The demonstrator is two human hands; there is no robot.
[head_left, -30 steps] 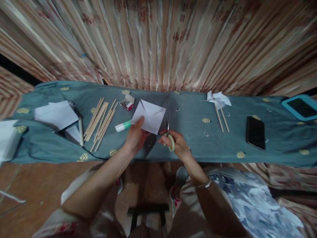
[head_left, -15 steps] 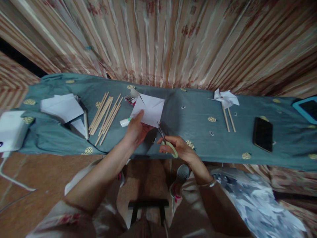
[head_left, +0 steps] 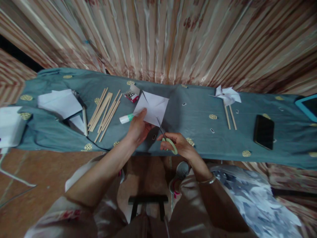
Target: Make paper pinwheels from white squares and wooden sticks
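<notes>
A square of white paper (head_left: pixel 155 105) with slits running in from its corners is pinched in my left hand (head_left: pixel 139 129), thumb on top. My right hand (head_left: pixel 178 142) grips green-handled scissors (head_left: pixel 170 144) by the loops. Their blades meet the paper at its near corner, close to my left fingertips. Just left of the paper lies a glue stick (head_left: pixel 126 118) with a white and green body. Behind that, an opened small box (head_left: pixel 131 96) shows shiny metal pins inside.
Several wooden sticks (head_left: pixel 106 114) and stacked white paper (head_left: pixel 59 103) lie to the left, with a white pen-like tool (head_left: pixel 85 121). Rightward are paper pinwheels (head_left: pixel 226 95) on sticks, a black phone (head_left: pixel 264 131) and a blue-framed device (head_left: pixel 307 107). A white box-shaped device (head_left: pixel 10 127) stands far left.
The scissor blades have moved further into the paper's near corner. The paper has shifted slightly to the right, uncovering more of the small box.
</notes>
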